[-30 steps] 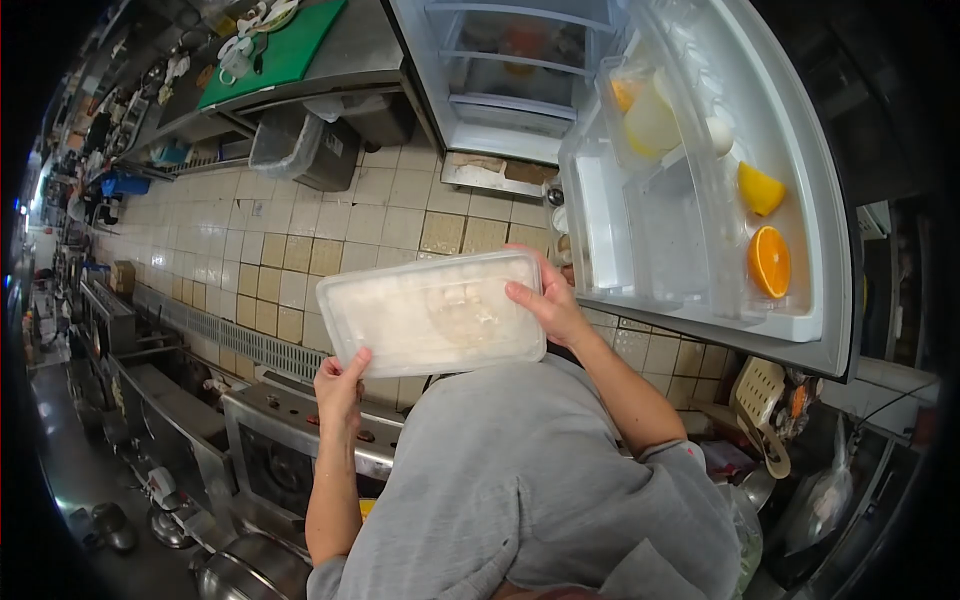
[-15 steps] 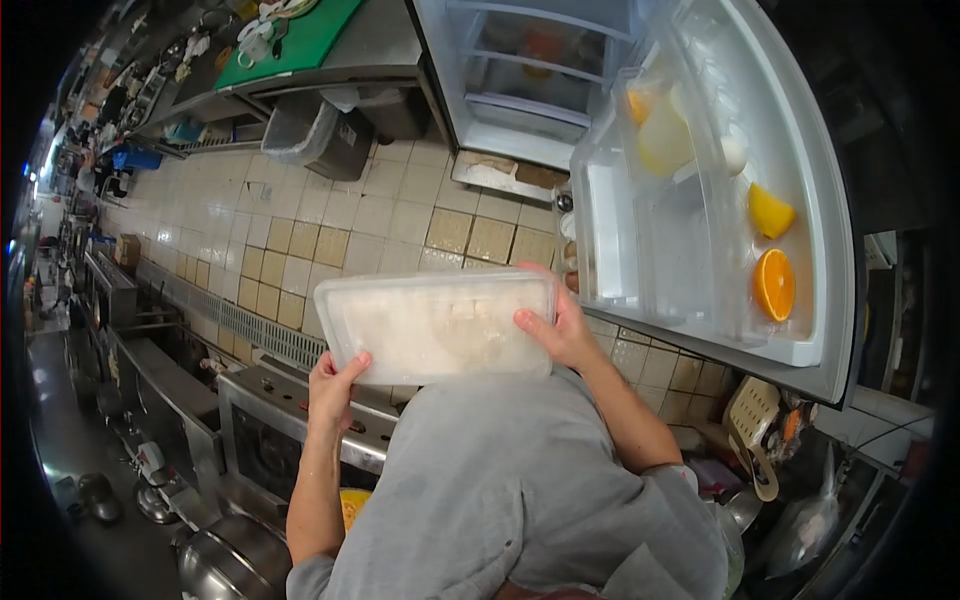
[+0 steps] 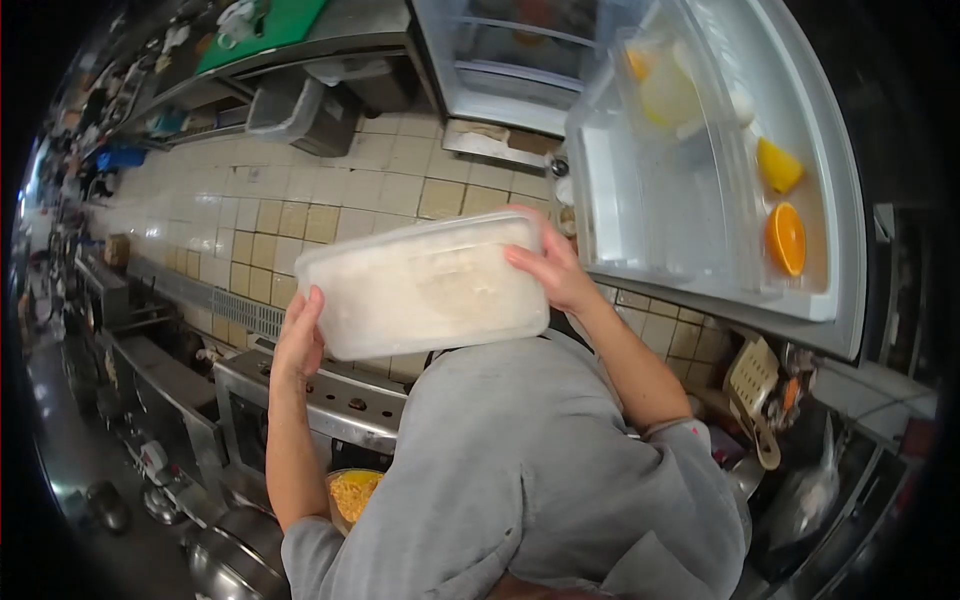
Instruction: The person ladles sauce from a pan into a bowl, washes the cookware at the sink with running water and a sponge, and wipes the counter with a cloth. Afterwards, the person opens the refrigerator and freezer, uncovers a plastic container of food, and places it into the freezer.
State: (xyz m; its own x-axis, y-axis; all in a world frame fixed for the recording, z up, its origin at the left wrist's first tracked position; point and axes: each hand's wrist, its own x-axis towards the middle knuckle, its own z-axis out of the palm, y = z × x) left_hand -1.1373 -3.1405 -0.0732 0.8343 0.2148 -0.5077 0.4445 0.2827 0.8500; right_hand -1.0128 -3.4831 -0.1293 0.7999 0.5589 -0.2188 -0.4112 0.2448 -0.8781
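Between my two hands is a rectangular translucent plastic food container (image 3: 425, 290) with pale, whitish contents showing through its top. My left hand (image 3: 299, 335) grips its left end, thumb along the edge. At the right end my right hand (image 3: 552, 268) holds on, thumb lying over the top and fingers behind. The container tilts, its right end higher in view. To its upper right stands an open fridge (image 3: 590, 50); its door (image 3: 830, 230) holds clear bins, a lemon piece (image 3: 778, 166) and a halved orange (image 3: 786, 239).
A lined grey bin (image 3: 310, 120) stands below a steel counter with a green cutting board (image 3: 270, 38). Steel cooking equipment (image 3: 330, 400) is at left, a bowl of yellow shredded food (image 3: 354, 490) beside me. A perforated utensil (image 3: 752, 375) hangs at right below the fridge door.
The container has risen in view, with its right end tipped further up. My left hand has shifted left and up along the container's left end. The camera view has shifted slightly.
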